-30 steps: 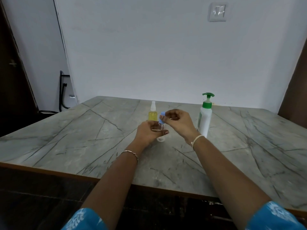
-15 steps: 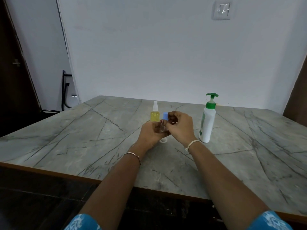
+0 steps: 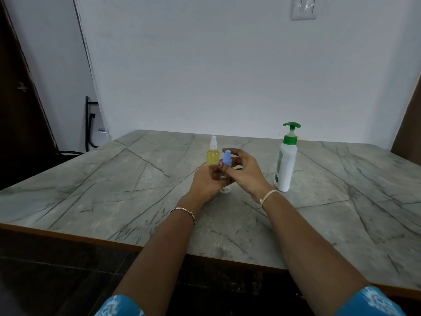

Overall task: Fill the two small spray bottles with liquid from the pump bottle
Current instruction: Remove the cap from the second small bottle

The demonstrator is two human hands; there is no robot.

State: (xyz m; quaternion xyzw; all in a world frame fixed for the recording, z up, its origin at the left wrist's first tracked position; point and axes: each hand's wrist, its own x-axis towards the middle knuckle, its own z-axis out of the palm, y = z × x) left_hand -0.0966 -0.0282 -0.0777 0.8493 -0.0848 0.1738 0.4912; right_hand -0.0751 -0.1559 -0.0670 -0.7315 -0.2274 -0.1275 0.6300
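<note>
Blue-top bottle [image 3: 227,158] is held up off the table [image 3: 118,179], mid-front, between both hands. Only the blue sprayer shows and the body's buried in fingers, so fill level: can't tell. Left hand [image 3: 208,182] is wrapped round the body from below. Right hand [image 3: 247,173]: thumb sits at the collar under the sprayer, fingers arched loose behind it; gripping or just touching, can't tell. Reads as threading the top, on or off unclear. Yellow bottle [image 3: 213,155] stands just behind the hands, sprayer on, yellow liquid nearly to the shoulder; I'd call that one done. Pump bottle [image 3: 286,166] is upright to the right, near the right wrist, nobody touching it. Small white piece [image 3: 225,190] lies on the table under the hands, possibly a cap. My read: one of two filled, second unconfirmed; if it's empty, pumping and closing are left.
</note>
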